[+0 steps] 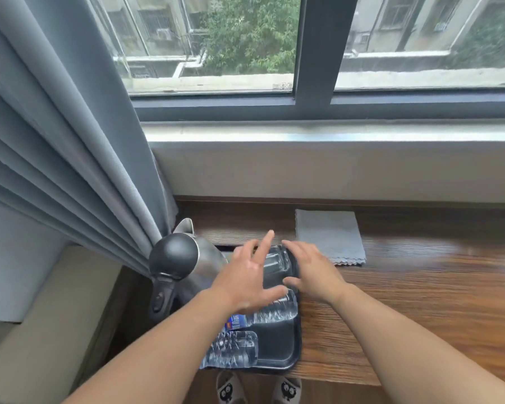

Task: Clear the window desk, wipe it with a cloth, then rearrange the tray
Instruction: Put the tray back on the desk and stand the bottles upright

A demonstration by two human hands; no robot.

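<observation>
A black tray (280, 348) lies at the left end of the wooden window desk (420, 301). On it lie two clear water bottles (274, 312) (233, 349) on their sides and stands a clear glass (276, 266) at the far end. My left hand (245, 275) hovers over the glass with fingers spread. My right hand (312, 272) rests at the glass's right side by the tray's edge, fingers extended; whether it touches the glass is unclear. A folded grey cloth (328, 236) lies flat on the desk just beyond my right hand.
A steel electric kettle (184, 266) with a black lid and handle stands at the tray's left, against the grey curtain (64, 147). The window sill (333, 132) runs behind the desk. Slippered feet (231, 389) show below the desk's front edge.
</observation>
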